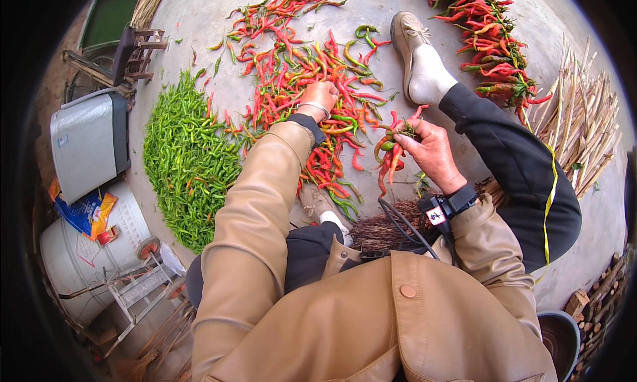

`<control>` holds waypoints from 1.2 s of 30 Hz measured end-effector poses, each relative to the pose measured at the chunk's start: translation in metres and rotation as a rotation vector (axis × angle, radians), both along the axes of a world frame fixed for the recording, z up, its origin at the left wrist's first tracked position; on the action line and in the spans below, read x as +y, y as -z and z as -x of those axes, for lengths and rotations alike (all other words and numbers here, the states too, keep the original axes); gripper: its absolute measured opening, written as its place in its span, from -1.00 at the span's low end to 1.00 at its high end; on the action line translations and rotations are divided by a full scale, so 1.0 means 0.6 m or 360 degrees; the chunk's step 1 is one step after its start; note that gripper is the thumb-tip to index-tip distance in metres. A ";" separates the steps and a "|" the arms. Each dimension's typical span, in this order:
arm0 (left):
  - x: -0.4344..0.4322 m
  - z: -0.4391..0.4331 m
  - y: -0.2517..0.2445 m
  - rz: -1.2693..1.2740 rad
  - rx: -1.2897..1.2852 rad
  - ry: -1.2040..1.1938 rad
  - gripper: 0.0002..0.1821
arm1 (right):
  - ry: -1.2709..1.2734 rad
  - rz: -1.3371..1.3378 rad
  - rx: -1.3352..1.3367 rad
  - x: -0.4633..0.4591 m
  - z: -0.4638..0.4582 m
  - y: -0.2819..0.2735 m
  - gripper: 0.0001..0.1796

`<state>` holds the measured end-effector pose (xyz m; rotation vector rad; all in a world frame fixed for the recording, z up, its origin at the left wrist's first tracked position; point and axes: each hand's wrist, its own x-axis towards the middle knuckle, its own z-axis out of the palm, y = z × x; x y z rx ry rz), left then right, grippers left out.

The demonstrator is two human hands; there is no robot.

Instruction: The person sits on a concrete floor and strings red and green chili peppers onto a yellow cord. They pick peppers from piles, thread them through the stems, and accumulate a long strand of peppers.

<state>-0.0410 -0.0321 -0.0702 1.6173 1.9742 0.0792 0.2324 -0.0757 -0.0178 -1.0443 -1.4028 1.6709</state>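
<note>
My right hand [432, 150] pinches a small bunch of red chili peppers [390, 155] by the stems, with a green one among them. The bunch hangs above the concrete floor, between my feet. Over the loose pile of red and green chili peppers [278, 78] reaches my left hand [318, 97], a bracelet on its wrist. Its fingers are bent down at the pile, and their tips are hidden, so whether they grip a pepper does not show. At the upper right lies a long string of red chili peppers [497, 48], bound along a stem-filled cord.
Left of the pile is a heap of green chili peppers [189, 163]. Yellow strapping [549, 203] crosses my right knee. Dry stalks [577, 128] lie at the right, and a brush broom [388, 225] is under my right arm. A white drum [94, 252] and hand cart [144, 287] stand lower left.
</note>
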 end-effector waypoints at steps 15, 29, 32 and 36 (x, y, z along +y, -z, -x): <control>-0.017 0.006 0.004 -0.0191 -0.0044 -0.0227 -0.86 | -0.0045 0.0023 -0.0013 -0.002 -0.002 -0.020 -0.89; -0.003 -0.004 0.009 -0.0064 0.0268 0.0218 -0.85 | -0.0068 0.0041 -0.0021 0.000 0.001 -0.019 -0.89; -0.002 -0.004 0.005 0.0015 0.0202 0.0134 -0.85 | -0.0096 0.0034 -0.0047 0.001 -0.001 -0.022 -0.89; 0.000 -0.008 -0.002 0.0080 0.0244 0.0130 -0.83 | -0.0117 0.0061 -0.0073 0.002 -0.002 -0.026 -0.88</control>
